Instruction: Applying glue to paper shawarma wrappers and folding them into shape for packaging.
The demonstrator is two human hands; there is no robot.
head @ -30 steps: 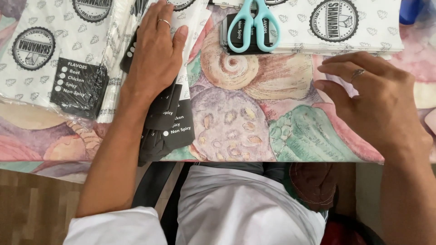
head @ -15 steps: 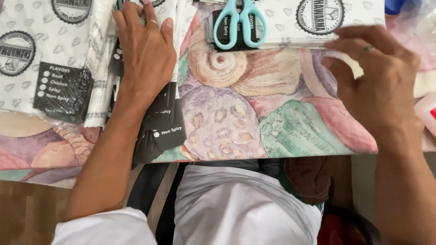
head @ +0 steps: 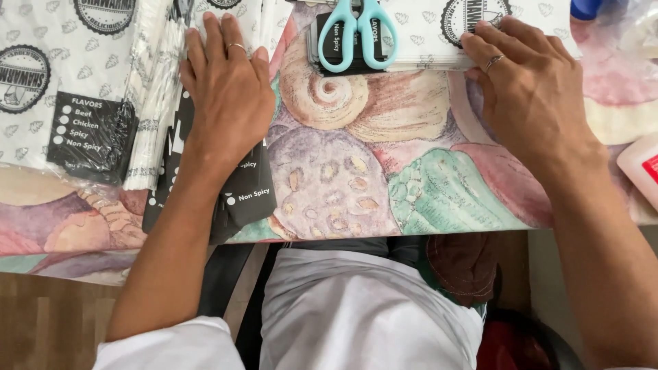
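The left hand (head: 226,89) lies palm down, fingers spread flat and open, pressing on a fanned stack of white printed paper sleeves with black label ends (head: 240,192); its forearm runs straight back toward the body. The right hand (head: 531,89) is also palm down, fingers loosely curled and open, fingertips (head: 480,34) resting on the near edge of a second pile of white printed paper sheets (head: 425,34), gripping nothing. Between the two hands, just beyond them, a pair of turquoise-handled scissors (head: 356,31) sits on that pile. Left of the left hand lies a clear-wrapped bundle of the same printed sleeves (head: 68,103). The desk (head: 384,178) is covered with a cloth painted in pastel seashells. Below its edge, wooden flooring (head: 41,322) shows.
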